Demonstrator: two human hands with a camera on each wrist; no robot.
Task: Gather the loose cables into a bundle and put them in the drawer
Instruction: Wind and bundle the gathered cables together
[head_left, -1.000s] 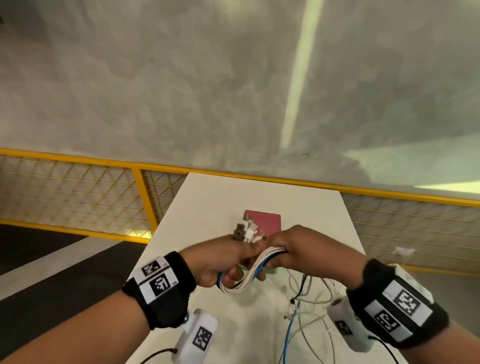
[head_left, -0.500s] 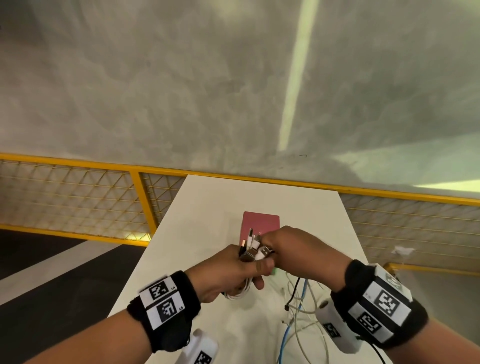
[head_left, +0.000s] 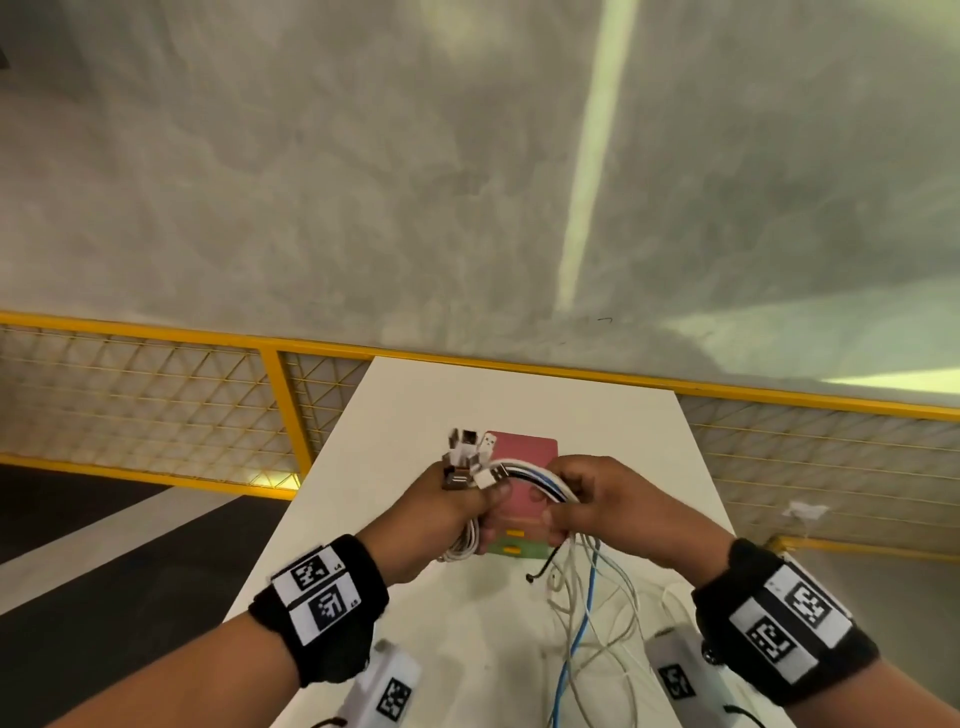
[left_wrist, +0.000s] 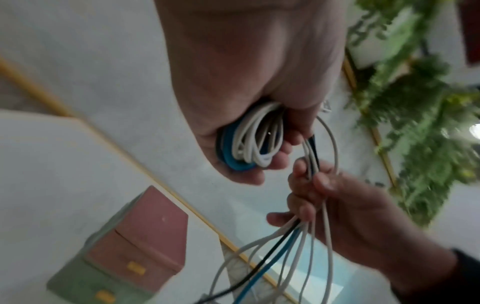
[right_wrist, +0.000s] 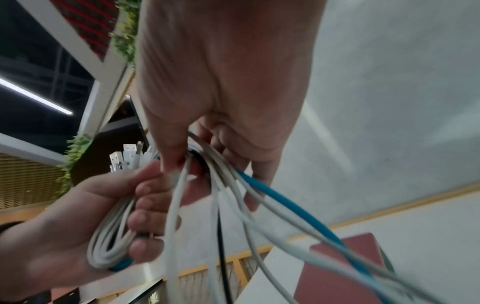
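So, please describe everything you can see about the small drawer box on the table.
The drawer box is small and rectangular, with a matte dusty-pink top and upper part and a pale green lower part. Two drawer fronts show, each with a small yellow pull, and both look closed. It stands upright on the white table, behind the hands. Nothing visibly touches it.

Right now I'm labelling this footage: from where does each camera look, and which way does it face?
Head: worn on the head, looks forward and down across the white table to a yellow fence; both forearms and wristbands show, left hand and right hand holding the cables.
Left wrist: looks along the left palm at the coiled cables; the right hand shows too.
Right wrist: looks along the right palm at the cable strands; the left hand shows too.
Shared: all three show the cables and the pink drawer box.
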